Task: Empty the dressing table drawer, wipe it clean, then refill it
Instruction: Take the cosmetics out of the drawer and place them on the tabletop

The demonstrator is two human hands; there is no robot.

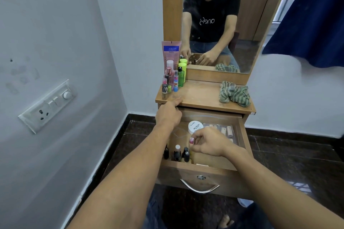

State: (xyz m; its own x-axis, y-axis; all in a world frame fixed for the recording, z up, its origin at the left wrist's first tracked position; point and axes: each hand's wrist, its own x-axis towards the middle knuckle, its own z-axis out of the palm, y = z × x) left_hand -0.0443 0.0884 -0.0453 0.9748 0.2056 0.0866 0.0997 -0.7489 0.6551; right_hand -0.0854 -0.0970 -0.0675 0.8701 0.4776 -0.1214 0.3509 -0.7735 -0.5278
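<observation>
**A:** right hand pinching a pink-capped bottle in the open drawer, left hand resting loose on the tabletop.
**B:** careful (tight spot), lifting it could knock over the near-left bottles.

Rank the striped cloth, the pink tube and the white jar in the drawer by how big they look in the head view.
1. striped cloth
2. pink tube, lower part hidden
3. white jar, smallest even though it is nearer the camera
</observation>
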